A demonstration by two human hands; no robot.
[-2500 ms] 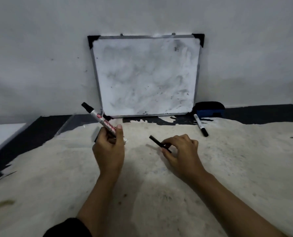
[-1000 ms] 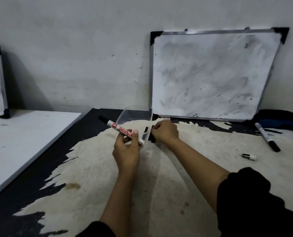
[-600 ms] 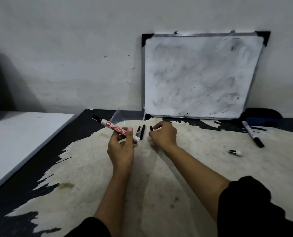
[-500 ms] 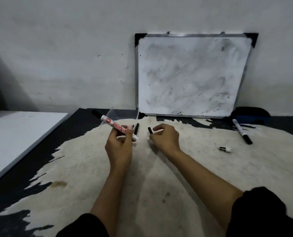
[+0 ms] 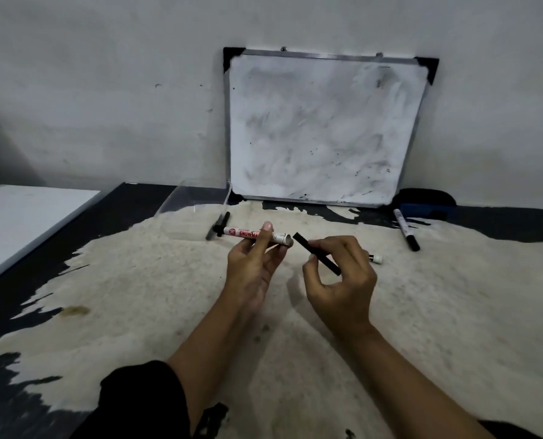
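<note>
My left hand (image 5: 253,270) grips a white marker body (image 5: 248,235) with red lettering, held level, its open hollow end turned to the right. My right hand (image 5: 343,280) pinches a thin black stick (image 5: 316,258), like an ink core, slanted with its upper end a short gap from the marker's open end. Both hands hover above the worn table top (image 5: 137,280). A small white end piece (image 5: 375,258) lies on the table just right of my right hand.
A smudged whiteboard (image 5: 324,128) leans on the wall behind. A clear plastic box (image 5: 197,198) sits at its left foot, with a black stick (image 5: 222,220) lying beside it. A second marker (image 5: 406,229) and a blue eraser (image 5: 424,206) lie at back right. A white surface (image 5: 20,217) stands left.
My right hand has lifted a black stick off the table and brought it up to the marker's open end. My left hand has turned the marker level. The view has swung back right.
</note>
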